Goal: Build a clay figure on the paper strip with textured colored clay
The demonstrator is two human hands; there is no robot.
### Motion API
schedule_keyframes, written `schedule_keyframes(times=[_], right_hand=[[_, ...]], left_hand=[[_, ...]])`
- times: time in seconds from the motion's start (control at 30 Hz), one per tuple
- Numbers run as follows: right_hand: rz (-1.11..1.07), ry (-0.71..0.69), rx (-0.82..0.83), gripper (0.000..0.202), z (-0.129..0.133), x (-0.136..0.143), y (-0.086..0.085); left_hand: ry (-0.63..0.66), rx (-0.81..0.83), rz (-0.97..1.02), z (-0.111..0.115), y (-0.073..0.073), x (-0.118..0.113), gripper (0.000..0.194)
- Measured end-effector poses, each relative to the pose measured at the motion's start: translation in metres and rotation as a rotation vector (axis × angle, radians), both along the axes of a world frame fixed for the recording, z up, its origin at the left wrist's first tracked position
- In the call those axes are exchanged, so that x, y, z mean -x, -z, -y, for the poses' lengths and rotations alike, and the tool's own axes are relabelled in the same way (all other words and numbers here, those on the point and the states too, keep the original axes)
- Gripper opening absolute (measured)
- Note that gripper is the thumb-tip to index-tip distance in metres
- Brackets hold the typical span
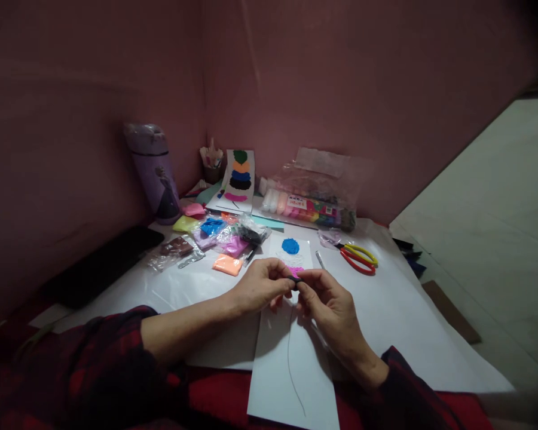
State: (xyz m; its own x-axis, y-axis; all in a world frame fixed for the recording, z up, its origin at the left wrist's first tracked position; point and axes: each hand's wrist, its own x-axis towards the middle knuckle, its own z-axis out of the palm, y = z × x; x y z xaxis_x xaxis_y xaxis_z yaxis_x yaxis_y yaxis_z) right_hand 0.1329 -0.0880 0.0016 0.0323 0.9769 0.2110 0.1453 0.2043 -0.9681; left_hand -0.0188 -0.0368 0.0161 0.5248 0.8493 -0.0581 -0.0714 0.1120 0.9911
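Observation:
Between the fingertips of my left hand and my right hand is a small piece of black modelling clay. Both hands pinch it just above a long white sheet of paper. On that sheet, beyond my fingers, are a round blue clay patch, a whitish patch and a pink patch, partly hidden by my fingers. A thin curved line runs down the paper toward me.
Several clay packets, one orange, lie to the left. Scissors with red and yellow handles rest at right. Behind stand a purple bottle, a finished-looking coloured sheet and a bag of coloured clay. Pink walls close off the back.

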Motion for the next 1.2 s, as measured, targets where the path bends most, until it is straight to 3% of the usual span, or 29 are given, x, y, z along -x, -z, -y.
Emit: schedule_keyframes(times=[0.47, 0.87, 1.2], right_hand=[[-0.021, 0.02, 0.024, 0.014, 0.0, 0.0018, -0.0052], [-0.071, 0.248, 0.023, 0.014, -0.0024, 0.0025, -0.0091], [-0.085, 0.179, 0.081, 0.019, -0.0062, -0.0015, -0.0069]], left_hand=[[-0.025, 0.015, 0.027, -0.0003, -0.003, -0.0006, 0.019], [-0.131, 0.015, 0.065, -0.0013, -0.0053, 0.0003, 0.019], [0.008, 0.049, 0.007, -0.0017, -0.0033, 0.0, 0.022]])
